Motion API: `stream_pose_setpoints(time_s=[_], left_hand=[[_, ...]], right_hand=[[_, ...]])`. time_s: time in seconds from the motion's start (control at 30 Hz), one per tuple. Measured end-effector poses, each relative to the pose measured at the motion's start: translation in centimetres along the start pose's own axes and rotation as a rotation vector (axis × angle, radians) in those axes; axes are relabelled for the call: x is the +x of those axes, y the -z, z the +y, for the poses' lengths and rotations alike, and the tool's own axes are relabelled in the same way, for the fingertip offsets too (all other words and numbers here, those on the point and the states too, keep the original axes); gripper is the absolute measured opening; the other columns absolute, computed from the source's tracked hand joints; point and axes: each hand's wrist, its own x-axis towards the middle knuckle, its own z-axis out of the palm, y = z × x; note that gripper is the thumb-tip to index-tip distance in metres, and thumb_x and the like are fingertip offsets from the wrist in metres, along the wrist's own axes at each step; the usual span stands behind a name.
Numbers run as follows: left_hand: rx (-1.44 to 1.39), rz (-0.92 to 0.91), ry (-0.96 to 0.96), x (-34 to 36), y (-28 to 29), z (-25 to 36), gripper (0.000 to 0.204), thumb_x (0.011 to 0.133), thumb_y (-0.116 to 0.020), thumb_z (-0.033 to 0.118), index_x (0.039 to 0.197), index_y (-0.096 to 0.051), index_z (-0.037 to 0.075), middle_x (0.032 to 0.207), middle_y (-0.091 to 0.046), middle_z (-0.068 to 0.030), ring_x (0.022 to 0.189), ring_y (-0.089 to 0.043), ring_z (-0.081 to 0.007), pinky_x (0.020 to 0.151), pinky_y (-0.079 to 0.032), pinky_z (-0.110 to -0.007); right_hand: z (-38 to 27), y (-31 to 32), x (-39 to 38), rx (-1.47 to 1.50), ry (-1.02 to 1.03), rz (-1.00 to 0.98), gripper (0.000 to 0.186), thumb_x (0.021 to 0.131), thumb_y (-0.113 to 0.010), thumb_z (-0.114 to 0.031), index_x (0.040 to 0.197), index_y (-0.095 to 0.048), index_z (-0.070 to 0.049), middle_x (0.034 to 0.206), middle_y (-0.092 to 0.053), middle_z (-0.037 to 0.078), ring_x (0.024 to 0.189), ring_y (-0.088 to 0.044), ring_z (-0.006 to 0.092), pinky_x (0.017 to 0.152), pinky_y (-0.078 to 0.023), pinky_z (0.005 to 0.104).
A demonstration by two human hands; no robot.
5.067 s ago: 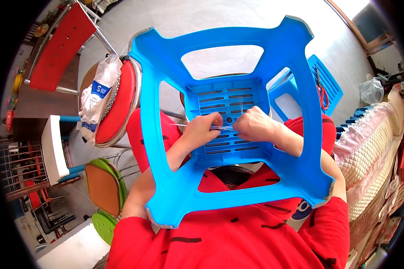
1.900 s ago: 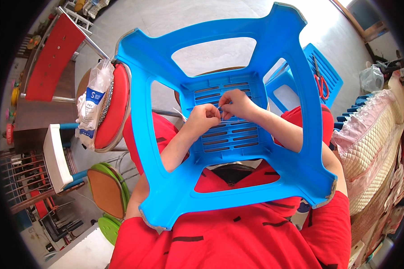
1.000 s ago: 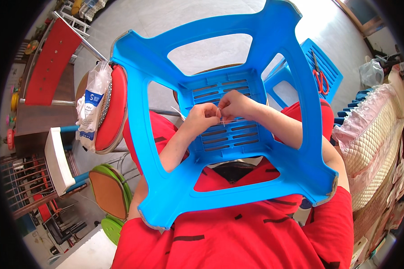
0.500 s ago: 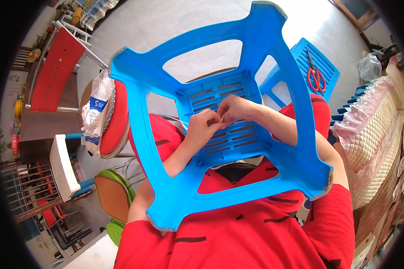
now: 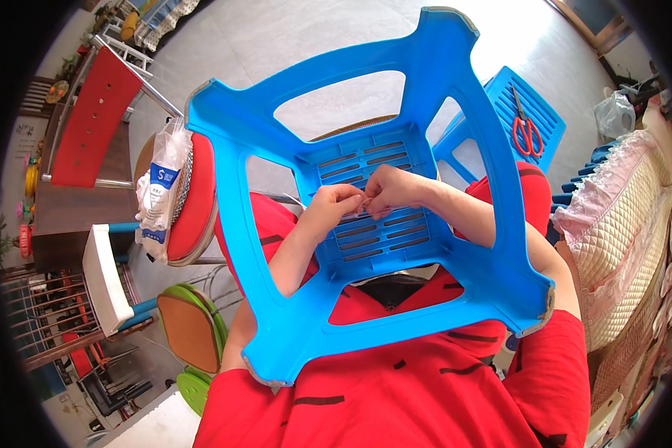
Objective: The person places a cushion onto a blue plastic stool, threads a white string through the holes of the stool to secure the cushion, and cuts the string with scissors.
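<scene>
Upturned stool: the blue plastic stool point(image 5: 384, 257) sits mid-view between red-clad knees, legs facing up, slatted seat underneath the hands.
Left hand: point(image 5: 323, 216) reaches through the 9 o'clock opening; its grip pinches a thin pale strand point(image 5: 365, 201) over the slats.
Right hand: point(image 5: 396, 187) enters through the 3 o'clock opening, fingers curled; its grip pinches the same strand, fingertips meeting the left's.
Scissors: the red-handled pair point(image 5: 527, 137) lies on a smaller blue stool point(image 5: 550, 123) at 2 o'clock.
Plastic bag: point(image 5: 159, 190) rests on a red chair seat point(image 5: 196, 201) at 9 o'clock.
Quilted cover: point(image 5: 620, 239) at 3 o'clock, pink-edged.
</scene>
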Motion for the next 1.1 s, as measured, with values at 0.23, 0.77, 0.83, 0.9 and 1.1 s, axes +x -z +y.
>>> stream_pose_setpoints(time_s=[0.23,0.77,0.83,0.9,1.1], left_hand=[[0.124,-0.055,-0.060,-0.5,0.5,1.0,0.018,0.081,-0.066,-0.001,0.099,-0.068,-0.002,0.093,-0.069,-0.0084,0.088,-0.066,-0.0130,0.078,-0.053,-0.026],[0.022,0.467,-0.077,-1.1,2.2,1.8,0.009,0.090,-0.052,0.002,0.098,-0.057,0.001,0.090,-0.067,-0.0132,0.084,-0.069,-0.0217,0.071,-0.056,-0.032],[-0.209,0.438,-0.047,-1.3,1.7,2.2,0.008,0.093,-0.051,0.004,0.100,-0.055,0.002,0.088,-0.065,-0.0116,0.081,-0.069,-0.0211,0.069,-0.056,-0.031],[-0.323,0.428,-0.042,-1.2,1.1,2.2,0.007,0.095,-0.050,0.005,0.101,-0.053,0.003,0.086,-0.064,-0.0099,0.078,-0.068,-0.0201,0.068,-0.055,-0.031],[-0.323,0.518,-0.236,-0.7,0.8,1.5,0.005,0.095,-0.050,0.003,0.100,-0.052,0.004,0.082,-0.060,-0.0073,0.069,-0.062,-0.0155,0.063,-0.052,-0.027]], right_hand=[[-0.5,-0.4,-0.3,0.000,-0.017,0.033,0.011,0.078,-0.070,-0.001,0.081,-0.067,0.009,0.074,-0.068,0.015,0.070,-0.070,0.0181,0.062,-0.056,0.0256],[-0.5,0.2,-0.4,0.209,-0.116,-0.128,0.027,0.086,-0.063,-0.009,0.108,-0.064,0.006,0.102,-0.068,0.015,0.094,-0.068,0.0220,0.078,-0.058,0.0341],[-0.9,0.0,-0.5,0.330,-0.157,-0.072,0.028,0.088,-0.063,-0.013,0.110,-0.064,0.004,0.104,-0.068,0.013,0.094,-0.068,0.0213,0.079,-0.058,0.0344],[-1.1,-0.3,-0.5,0.351,-0.144,-0.044,0.028,0.089,-0.064,-0.015,0.109,-0.065,0.003,0.102,-0.068,0.012,0.092,-0.067,0.0200,0.076,-0.057,0.0326],[0.7,-0.6,0.3,0.105,-0.032,-0.083,0.021,0.089,-0.068,-0.015,0.100,-0.069,0.002,0.084,-0.068,0.007,0.069,-0.060,0.0113,0.058,-0.047,0.0238]])
